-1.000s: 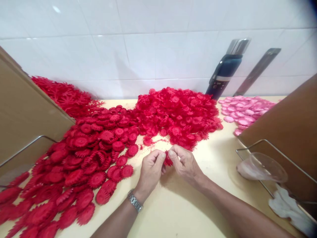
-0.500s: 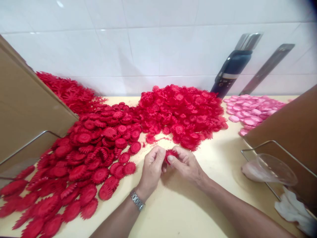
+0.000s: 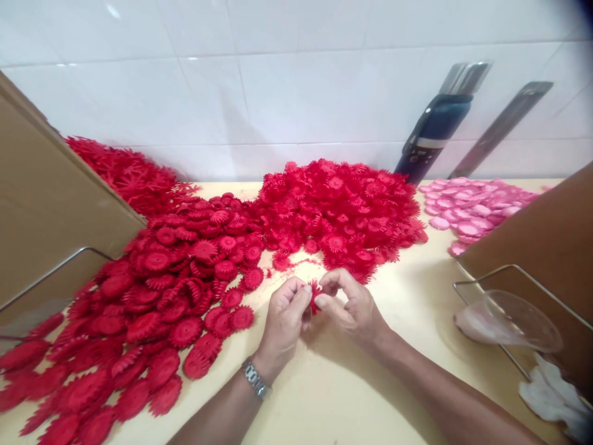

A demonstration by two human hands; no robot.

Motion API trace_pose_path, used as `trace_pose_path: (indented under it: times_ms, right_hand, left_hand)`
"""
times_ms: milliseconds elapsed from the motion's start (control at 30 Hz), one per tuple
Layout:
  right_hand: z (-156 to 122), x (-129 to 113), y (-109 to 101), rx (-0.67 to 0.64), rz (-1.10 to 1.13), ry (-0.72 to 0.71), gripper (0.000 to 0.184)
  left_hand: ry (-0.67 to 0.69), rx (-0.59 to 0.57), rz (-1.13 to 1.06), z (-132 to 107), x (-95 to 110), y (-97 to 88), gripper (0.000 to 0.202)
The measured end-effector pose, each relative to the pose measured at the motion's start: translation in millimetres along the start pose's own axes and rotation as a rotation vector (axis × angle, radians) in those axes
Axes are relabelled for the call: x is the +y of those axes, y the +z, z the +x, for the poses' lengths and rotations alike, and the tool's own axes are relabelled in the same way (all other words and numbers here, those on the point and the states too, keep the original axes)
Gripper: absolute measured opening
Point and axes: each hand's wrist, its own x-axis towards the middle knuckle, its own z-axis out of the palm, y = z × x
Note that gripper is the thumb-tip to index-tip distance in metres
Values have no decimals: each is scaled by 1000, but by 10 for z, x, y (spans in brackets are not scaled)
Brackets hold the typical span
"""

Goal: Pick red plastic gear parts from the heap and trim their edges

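My left hand [image 3: 283,321] and my right hand [image 3: 351,307] meet over the yellow table [image 3: 352,383], both pinching one small red plastic flower piece [image 3: 315,293] between thumbs and fingertips. A watch sits on my left wrist. Just beyond the hands lies a heap of small red flower pieces [image 3: 340,213]. To the left spreads a wider pile of flat red toothed discs [image 3: 157,296], its nearest discs close to my left hand.
Spiky red pieces [image 3: 125,173] lie at the back left by a cardboard box [image 3: 50,210]. Pink discs [image 3: 467,207] lie at the back right. Another cardboard box [image 3: 542,241], a wire frame with a clear bag [image 3: 509,315] and a white cloth [image 3: 551,395] stand right. A dark tool [image 3: 430,139] leans on the tiled wall.
Both hands stayed together on the red flower piece, shifting their fingers on it. My right index finger has lifted and curled over it. The view moved slightly.
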Motion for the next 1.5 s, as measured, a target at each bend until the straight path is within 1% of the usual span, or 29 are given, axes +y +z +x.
trace_pose_path:
  times_ms: [33, 100, 167, 233, 300, 367, 433, 467, 533, 567, 600, 633, 667, 700, 733, 800, 833, 867, 933, 967, 1000, 1133, 1200, 1333, 1400, 1500]
  right_hand:
    - [0, -11, -7, 21, -16, -38, 18]
    - [3, -38, -20, 2, -20, -68, 15]
    - [14, -66, -30, -48, 7, -54, 15]
    - [39, -82, -43, -39, 18, -21, 18]
    - [86, -59, -78, 55, -13, 12, 20]
    - [158, 25, -157, 203, -69, 74, 21]
    - [242, 161, -287, 332, -196, 115, 21]
    - [282, 233, -362, 371, -296, 112, 20]
    - [340, 342, -498, 389, -532, 50, 17]
    - [355, 364, -542, 390, -619, 0, 20]
    - [357, 357, -563, 390, -652, -48, 24]
    - [347, 323, -557, 381, -623, -87, 27]
    - [326, 266, -525, 344, -541, -111, 27]
    - [297, 194, -472, 272, -424, -113, 24]
    - [261, 117, -403, 170, -292, -88, 20]
    - [186, -19, -251, -63, -20, 39, 14]
    - [153, -66, -183, -158, 117, 115, 14]
    - [125, -96, -128, -223, 253, 180, 16]
    - [88, -110, -60, -278, 466, 252, 19]
    - [76, -101, -44, -275, 510, 261, 20]
    - [66, -87, -38, -255, 504, 259, 21]
    - [27, -39, -32, -156, 322, 252, 26]
    - [10, -39, -20, -148, 293, 251, 29]
    - [9, -66, 12, -155, 301, 237, 35]
    - [23, -72, 14, -165, 270, 231, 38]
    - [45, -69, -17, -115, 88, 166, 41]
  left_hand:
    - [2, -3, 3, -1, 1, -2, 32]
    - [9, -19, -4, -4, 6, -2, 32]
    - [9, -39, -3, -10, 15, 2, 30]
    - [-2, -65, 25, -17, 25, 10, 29]
    - [-8, -92, 58, -23, 34, 20, 28]
    - [-3, -108, 65, -28, 38, 27, 27]
    - [-3, -103, 48, -29, 37, 26, 25]
    - [-9, -96, 41, -28, 35, 23, 24]
    - [-18, -72, 35, -20, 31, 11, 23]
    - [-18, -56, 35, -14, 29, 5, 23]
    - [-14, -37, 37, -6, 27, 0, 23]
    - [-7, -18, 37, 3, 25, -3, 23]
    - [4, 2, 33, 12, 23, -4, 22]
    - [18, 19, 25, 21, 21, -3, 22]
    - [33, 28, 14, 28, 20, -1, 21]
    - [73, 22, -8, 35, 16, 4, 18]
    - [87, 11, -15, 35, 14, 6, 17]
    - [93, -5, -18, 32, 12, 6, 17]
    - [90, -28, -19, 23, 8, 6, 17]
    - [83, -33, -27, 18, 6, 6, 16]
    - [75, -40, -41, 15, 4, 7, 14]
    - [48, -77, -66, 14, -8, 21, 18]
    - [46, -81, -49, 19, -14, 29, 17]
    - [46, -72, -32, 15, -27, 41, 15]
    - [40, -45, -14, 7, -33, 44, 15]
    - [42, 49, 15, -1, -38, 40, 20]
